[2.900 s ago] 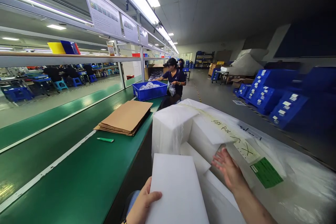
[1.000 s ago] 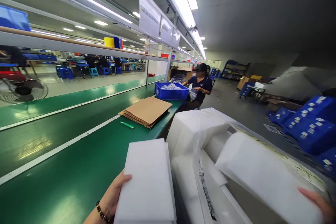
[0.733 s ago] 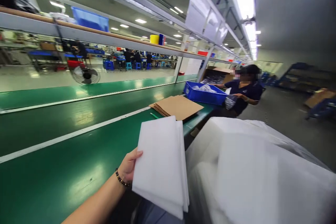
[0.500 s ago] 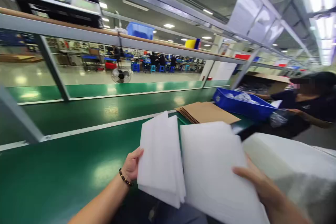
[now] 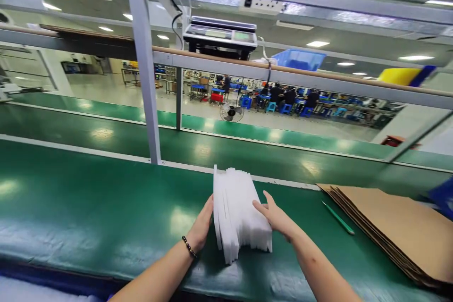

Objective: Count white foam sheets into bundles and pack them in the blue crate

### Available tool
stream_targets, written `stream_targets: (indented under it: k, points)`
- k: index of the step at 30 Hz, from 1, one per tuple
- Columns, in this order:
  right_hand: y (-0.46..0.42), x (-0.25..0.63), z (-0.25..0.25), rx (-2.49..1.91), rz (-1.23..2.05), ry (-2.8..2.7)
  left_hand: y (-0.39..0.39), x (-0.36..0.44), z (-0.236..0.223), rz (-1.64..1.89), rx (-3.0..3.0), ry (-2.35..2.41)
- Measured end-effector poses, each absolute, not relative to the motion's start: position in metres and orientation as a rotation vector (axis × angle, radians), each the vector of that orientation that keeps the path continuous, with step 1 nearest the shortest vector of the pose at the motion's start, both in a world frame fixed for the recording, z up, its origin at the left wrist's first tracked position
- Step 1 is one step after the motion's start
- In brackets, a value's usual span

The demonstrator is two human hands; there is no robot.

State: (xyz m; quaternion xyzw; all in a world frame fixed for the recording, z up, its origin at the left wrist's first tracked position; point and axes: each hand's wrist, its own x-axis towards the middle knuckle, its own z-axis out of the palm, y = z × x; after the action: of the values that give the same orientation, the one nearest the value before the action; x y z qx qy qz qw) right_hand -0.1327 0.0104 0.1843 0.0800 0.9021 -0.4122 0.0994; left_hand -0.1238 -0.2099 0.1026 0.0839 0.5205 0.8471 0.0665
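Head view: we have a stack of white foam sheets [image 5: 243, 207] between our left hand [image 5: 201, 227] and right hand [image 5: 276, 215].

The stack stands on edge over the green bench top [image 5: 116, 207]; whether its base touches, we cannot tell. Our left hand lies along its left side, fingers partly hidden, their curl unclear to us; our right hand is spread, thumb at its right side. A green cutter [image 5: 339, 219] lies apart, to the right.
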Motion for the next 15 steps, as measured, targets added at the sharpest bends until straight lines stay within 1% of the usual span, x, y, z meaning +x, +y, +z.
stream_targets:
  k: [3,8,11,15]
  points:
    - [0.005,-0.134,0.174,0.118,-1.299,2.579,-0.217,-0.121,0.116,2.579,0.399,1.441]
    - [-0.021,-0.147,0.175,-0.112,-1.604,2.521,-0.236,-0.138,0.142,2.686,0.590,1.413]
    - [-0.056,-0.170,0.186,-0.226,-1.755,2.474,-0.268,-0.164,0.155,2.778,0.538,1.495]
    - [-0.123,-0.213,0.190,-0.310,-1.908,2.240,-0.326,-0.214,0.163,2.921,0.322,1.592]
